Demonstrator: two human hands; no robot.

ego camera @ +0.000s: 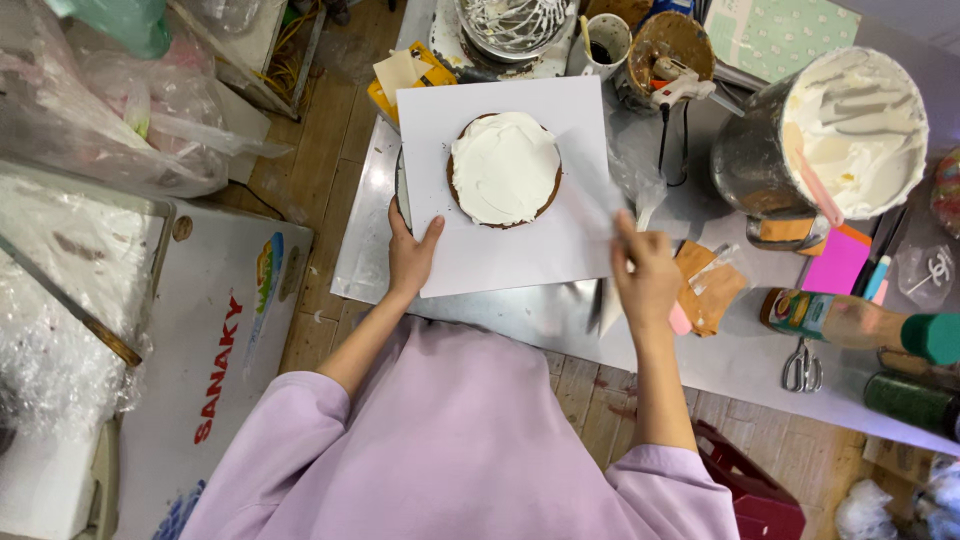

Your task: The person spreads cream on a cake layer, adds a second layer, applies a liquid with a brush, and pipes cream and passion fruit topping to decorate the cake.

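The person in the lilac top leans over the steel table (pixel 480 320), and everything sits around the white square board (pixel 510 190) in front of them. At the board's near left corner the left hand (pixel 410 255) grips the edge, thumb lying on top and fingers tucked under. Just off the board's near right corner the right hand (pixel 648 278) is closed around a pink-handled spatula (pixel 612 215), its long blade blurred and slanting up over the board's right edge. In the middle of the board lies the round brown cake layer (pixel 505 170), its top covered in white cream, a thin dark rim showing around it. To the right of the board, near the table's front edge, lie scissors (pixel 802 368) and a bottle on its side (pixel 850 320). Further right and back stands a large metal bowl of white cream (pixel 850 130), tilted toward the person. Beyond the board's far edge sits a wire whisk (pixel 512 22) in a mixer bowl.
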